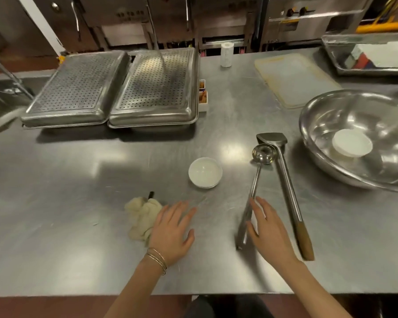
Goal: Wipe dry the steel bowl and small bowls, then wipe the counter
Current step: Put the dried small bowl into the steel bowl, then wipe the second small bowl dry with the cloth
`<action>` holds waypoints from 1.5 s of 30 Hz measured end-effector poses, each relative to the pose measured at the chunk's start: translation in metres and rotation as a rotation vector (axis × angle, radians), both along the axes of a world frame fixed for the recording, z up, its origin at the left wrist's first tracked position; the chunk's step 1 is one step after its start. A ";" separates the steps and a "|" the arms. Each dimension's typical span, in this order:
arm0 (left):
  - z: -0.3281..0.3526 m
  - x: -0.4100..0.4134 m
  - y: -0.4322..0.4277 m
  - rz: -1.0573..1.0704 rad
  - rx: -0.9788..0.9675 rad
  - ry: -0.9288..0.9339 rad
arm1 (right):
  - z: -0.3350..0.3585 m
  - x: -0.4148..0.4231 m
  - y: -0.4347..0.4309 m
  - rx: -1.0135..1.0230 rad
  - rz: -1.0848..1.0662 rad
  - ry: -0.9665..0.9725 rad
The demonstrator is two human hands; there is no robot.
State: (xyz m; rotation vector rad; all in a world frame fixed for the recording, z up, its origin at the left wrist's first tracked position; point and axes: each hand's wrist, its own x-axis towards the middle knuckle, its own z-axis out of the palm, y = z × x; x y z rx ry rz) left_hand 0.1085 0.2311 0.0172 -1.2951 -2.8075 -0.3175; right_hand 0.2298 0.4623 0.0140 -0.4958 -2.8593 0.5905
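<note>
Both hands lie open over the steel counter (78, 180), with the cloth and bowls not yet picked up.

The left hand (170, 232) is flat with its fingers spread and grips nothing, its edge just beside the crumpled cloth (141, 218). A dark object pokes out behind the cloth, too hidden to identify. The right hand (270, 230) has straight fingers alongside the ladle (254, 191); I cannot tell whether they touch it. A spatula (287, 187) lies just right of the ladle. One small white bowl (205, 172) stands upright mid-counter. The steel bowl (322, 164) sits at far right, cut off by the frame edge, and holds what looks like another small bowl (352, 145) turned upside down.
</note>
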 end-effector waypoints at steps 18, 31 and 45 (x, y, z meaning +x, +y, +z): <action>-0.059 -0.091 -0.069 0.107 -0.211 -0.168 | -0.038 -0.174 -0.007 -0.411 -0.143 -0.253; -0.056 -0.129 -0.135 0.021 0.102 -0.336 | -0.027 -0.174 -0.100 -0.806 -0.257 -0.002; -0.029 -0.125 -0.231 0.375 0.884 -1.171 | -0.008 -0.174 -0.269 -0.880 0.112 -0.182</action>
